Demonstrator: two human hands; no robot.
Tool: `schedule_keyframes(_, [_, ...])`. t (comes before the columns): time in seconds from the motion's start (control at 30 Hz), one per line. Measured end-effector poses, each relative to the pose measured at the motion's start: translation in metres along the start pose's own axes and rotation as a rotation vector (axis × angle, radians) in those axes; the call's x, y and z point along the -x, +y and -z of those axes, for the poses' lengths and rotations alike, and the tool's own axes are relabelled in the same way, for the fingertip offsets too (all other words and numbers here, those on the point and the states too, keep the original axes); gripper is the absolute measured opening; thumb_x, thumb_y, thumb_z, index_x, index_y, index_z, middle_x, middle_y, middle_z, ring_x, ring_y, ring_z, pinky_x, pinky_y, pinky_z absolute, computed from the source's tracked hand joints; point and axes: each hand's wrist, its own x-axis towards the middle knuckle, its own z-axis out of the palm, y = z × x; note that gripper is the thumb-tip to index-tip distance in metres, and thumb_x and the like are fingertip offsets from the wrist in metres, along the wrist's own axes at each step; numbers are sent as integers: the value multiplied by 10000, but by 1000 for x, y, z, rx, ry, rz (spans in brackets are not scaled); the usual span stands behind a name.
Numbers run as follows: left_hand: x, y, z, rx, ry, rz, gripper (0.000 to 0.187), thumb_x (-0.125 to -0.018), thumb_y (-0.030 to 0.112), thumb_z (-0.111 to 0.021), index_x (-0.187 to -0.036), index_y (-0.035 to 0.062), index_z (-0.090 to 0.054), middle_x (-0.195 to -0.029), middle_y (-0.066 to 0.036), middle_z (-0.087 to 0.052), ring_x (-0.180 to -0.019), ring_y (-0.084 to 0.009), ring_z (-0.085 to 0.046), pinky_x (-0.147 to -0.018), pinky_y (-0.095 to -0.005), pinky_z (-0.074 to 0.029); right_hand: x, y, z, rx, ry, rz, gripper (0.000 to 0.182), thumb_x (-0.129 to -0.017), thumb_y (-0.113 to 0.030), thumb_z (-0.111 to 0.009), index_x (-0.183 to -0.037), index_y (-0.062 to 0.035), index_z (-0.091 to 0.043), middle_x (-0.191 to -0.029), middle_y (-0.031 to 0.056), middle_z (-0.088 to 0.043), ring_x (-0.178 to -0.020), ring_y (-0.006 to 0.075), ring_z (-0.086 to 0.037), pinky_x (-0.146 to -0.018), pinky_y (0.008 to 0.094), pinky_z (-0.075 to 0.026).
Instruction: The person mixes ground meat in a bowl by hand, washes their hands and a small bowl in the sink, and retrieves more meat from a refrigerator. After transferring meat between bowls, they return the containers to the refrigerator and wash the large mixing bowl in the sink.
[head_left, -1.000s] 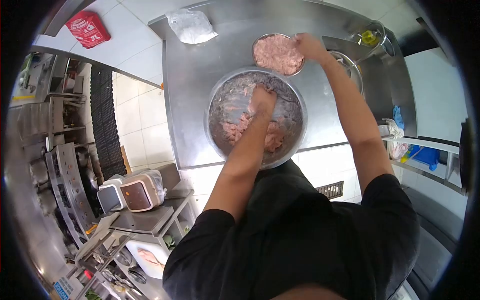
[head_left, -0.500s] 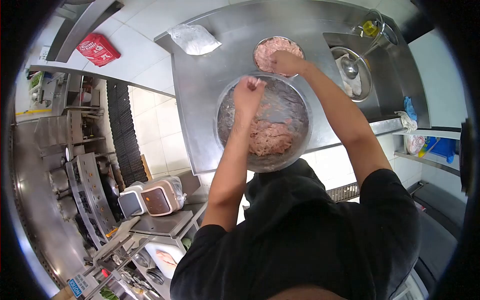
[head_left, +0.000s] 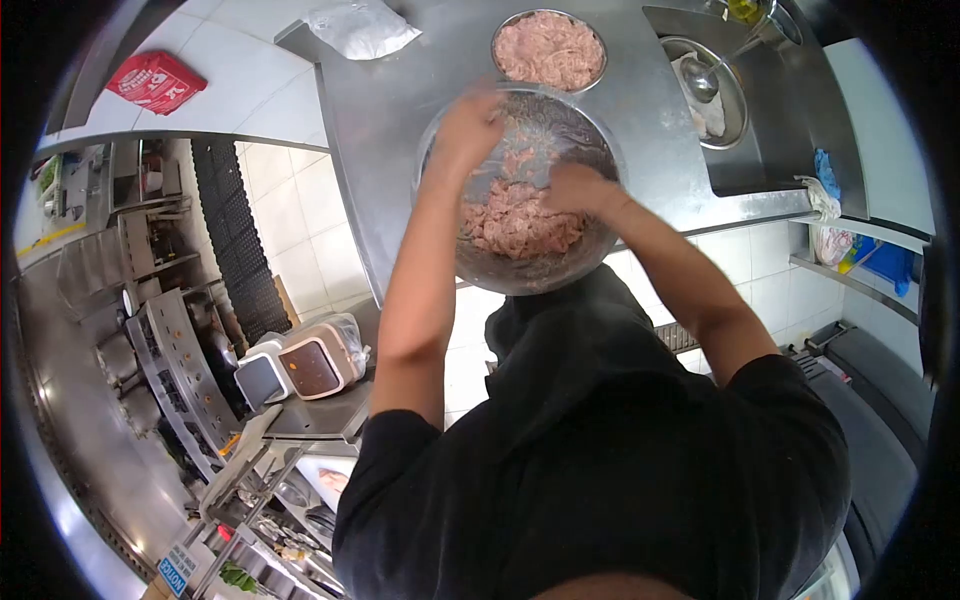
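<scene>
A large metal bowl (head_left: pixel 590 255) stands at the front edge of the steel counter, with a heap of pink minced meat (head_left: pixel 515 225) in its near half. My left hand (head_left: pixel 470 128) is over the bowl's far left rim, its fingers smeared by motion. At the right side of the meat is my right hand (head_left: pixel 582 190), also blurred, its fingertips hidden against the mince. Just beyond the large bowl sits a smaller metal bowl (head_left: pixel 603 75) filled with minced meat (head_left: pixel 548 50).
A clear plastic bag (head_left: pixel 362 28) lies at the counter's far left. To the right, the sink (head_left: pixel 780 130) holds a round pan (head_left: pixel 738 120) with a ladle (head_left: pixel 702 85). Lidded containers (head_left: pixel 315 365) stand at lower left, and a red packet (head_left: pixel 157 82) is at upper left.
My right hand has moved from the smaller bowl down to the meat in the large bowl. My left hand has shifted toward the rim. The whole view has shifted, with the counter higher in frame.
</scene>
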Motion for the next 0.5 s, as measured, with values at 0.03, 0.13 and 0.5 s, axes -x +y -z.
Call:
schedule_keyframes(0.03, [19, -2, 6, -81, -131, 155, 375, -818, 195, -629, -1166, 71, -693, -1242, -231, -630, -1128, -377, -622, -976, -446, -494, -9, -3, -25, -47, 15, -88, 350, -786, -232, -689, -1047, 2, -679, -999, 241, -681, -974, 406, -656, -876, 475, -517])
schedule_keyframes(0.13, [68, -41, -29, -354, -566, 360, 433, -805, 235, -661, -1180, 17, -662, -1247, -256, -621, -1147, -375, -617, -997, -449, -477, -18, -10, -48, -135, 114, -32, 395, -766, -197, -691, -1095, 17, -649, -1019, 256, -678, -984, 413, -657, -891, 467, -521])
schedule_keyframes(0.5, [103, -46, -74, -133, -278, 398, 359, -779, 204, -682, -1124, 109, -672, -1109, -177, -691, -1056, -369, -652, -925, -447, -512, -51, -13, -25, -107, 233, 291, 372, -751, -179, -709, -1085, -28, -645, -1062, 208, -663, -1007, 396, -640, -893, 461, -516])
